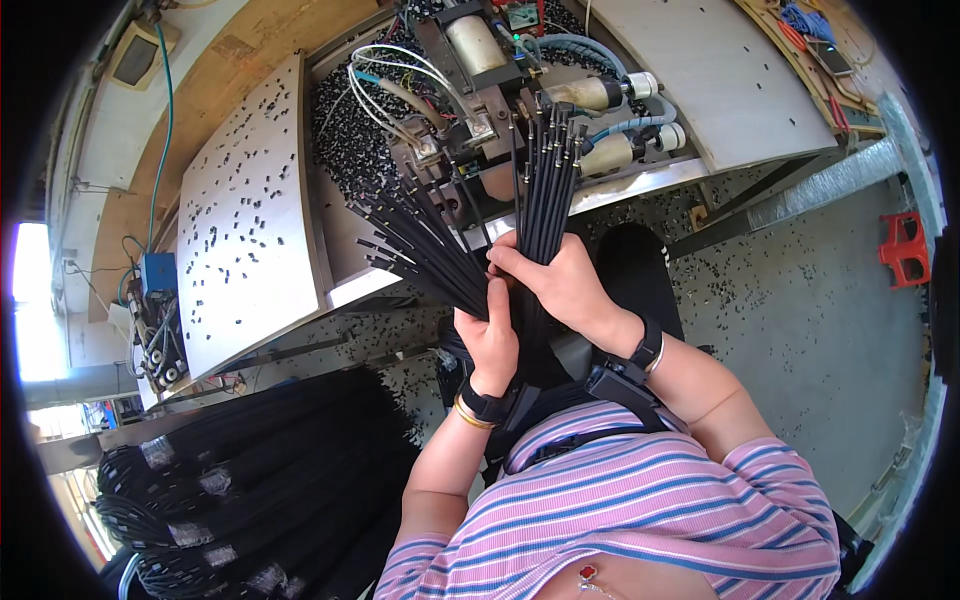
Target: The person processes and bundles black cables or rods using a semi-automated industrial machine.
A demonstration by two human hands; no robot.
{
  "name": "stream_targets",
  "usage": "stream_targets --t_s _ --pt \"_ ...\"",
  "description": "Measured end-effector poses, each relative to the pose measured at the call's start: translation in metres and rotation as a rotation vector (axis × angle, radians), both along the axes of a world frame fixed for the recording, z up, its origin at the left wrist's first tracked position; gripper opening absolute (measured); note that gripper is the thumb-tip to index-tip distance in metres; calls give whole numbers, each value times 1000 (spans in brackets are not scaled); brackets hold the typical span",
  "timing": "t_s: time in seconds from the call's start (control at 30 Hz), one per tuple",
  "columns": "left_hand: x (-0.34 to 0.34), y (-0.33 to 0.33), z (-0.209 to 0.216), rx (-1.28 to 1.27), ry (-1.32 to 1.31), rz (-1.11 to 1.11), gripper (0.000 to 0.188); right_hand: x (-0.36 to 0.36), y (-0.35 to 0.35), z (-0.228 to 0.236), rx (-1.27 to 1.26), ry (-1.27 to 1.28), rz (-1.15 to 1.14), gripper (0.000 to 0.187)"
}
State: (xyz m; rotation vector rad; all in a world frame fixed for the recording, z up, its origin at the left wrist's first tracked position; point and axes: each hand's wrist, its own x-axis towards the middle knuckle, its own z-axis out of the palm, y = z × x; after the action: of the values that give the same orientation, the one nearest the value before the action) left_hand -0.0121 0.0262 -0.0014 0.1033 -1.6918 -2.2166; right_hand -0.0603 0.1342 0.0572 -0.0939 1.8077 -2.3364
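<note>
1. Presently, your left hand (490, 340) is closed around the lower part of a bundle of black cables (520, 230), fingers wrapped tight, palm turned inward
2. Your right hand (560, 285) sits just above and touching the left, fingers curled over the same bundle, pinching the upright group of strands
3. The bundle splits above your hands: one fan leans off to your left, the other stands nearly upright, its tips reaching the machine (490, 90) ahead of your hands
4. Small black pieces (240, 210) lie scattered on the grey panel (250, 300) left of your hands
5. Taped coils of black cable (240, 500) lie below your left forearm
</note>
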Motion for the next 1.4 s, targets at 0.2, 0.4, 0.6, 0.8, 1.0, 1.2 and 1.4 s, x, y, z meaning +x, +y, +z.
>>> stream_targets --t_s 0.2,0.4,0.6,0.8,1.0,1.2,1.4 --pt "-5 -4 5 27 4 12 14 -4 -7 3 -39 -22 -37 13" --pt "-5 -4 4 20 6 17 13 -3 -7 5 -38 -68 -40 13" --pt "-8 -7 4 39 13 23 11 -7 -11 5 -76 -143 -24 12" --pt "-11 -7 3 87 -3 47 9 -9 -14 3 -116 -122 -41 16" --pt "-8 -5 2 48 0 27 14 -10 -3 2 -46 -103 69 15" --pt "-2 -2 -3 -54 39 -15 24 -10 3 1 58 -19 135 17" --pt "0 0 -3 27 32 16 22 -8 6 -2 -22 1 181 19"
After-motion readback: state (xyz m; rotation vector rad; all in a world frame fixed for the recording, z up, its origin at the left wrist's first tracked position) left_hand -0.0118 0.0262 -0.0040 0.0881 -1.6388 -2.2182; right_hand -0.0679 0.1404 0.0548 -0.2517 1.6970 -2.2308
